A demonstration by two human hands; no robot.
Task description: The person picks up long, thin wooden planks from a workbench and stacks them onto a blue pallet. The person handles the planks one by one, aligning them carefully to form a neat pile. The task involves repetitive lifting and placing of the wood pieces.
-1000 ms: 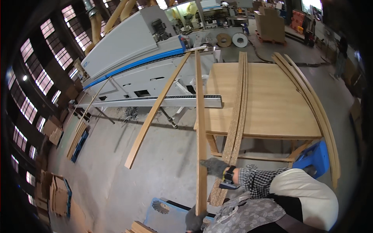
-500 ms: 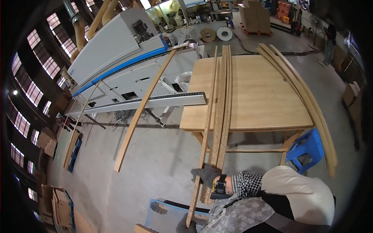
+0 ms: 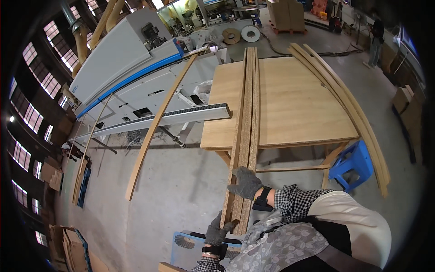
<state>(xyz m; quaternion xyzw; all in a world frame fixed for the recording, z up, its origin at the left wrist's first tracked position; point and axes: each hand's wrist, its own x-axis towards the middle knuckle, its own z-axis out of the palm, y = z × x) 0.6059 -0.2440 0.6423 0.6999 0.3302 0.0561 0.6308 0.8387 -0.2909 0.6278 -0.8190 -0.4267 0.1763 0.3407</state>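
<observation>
Several long, narrow particle-board strips (image 3: pixel 248 99) lie side by side on a wooden table (image 3: pixel 308 99), their near ends jutting over its front edge toward me. My left hand (image 3: pixel 218 229), in a dark grey knitted glove, is closed around the near end of the leftmost strip (image 3: pixel 229 199). Farther along, my right hand (image 3: pixel 247 182), gloved the same way, lies across the strips from the right. Its fingers curl over the leftmost strip's outer side. That strip now rests against the others. Both wrists wear dark bands.
Left of the table stands a large grey-white machine (image 3: pixel 118 54) with a rail (image 3: pixel 195 113) reaching the tabletop. One long strip (image 3: pixel 154 129) leans out from it. More strips (image 3: pixel 344 102) lie along the table's right side, above a blue stool (image 3: pixel 351 167). A blue platform (image 3: pixel 181 254) is below my hands.
The leftmost strip, apart from the bundle before, has come in against it. My left hand has risen into fuller view, and my right hand has shifted farther along the strips.
</observation>
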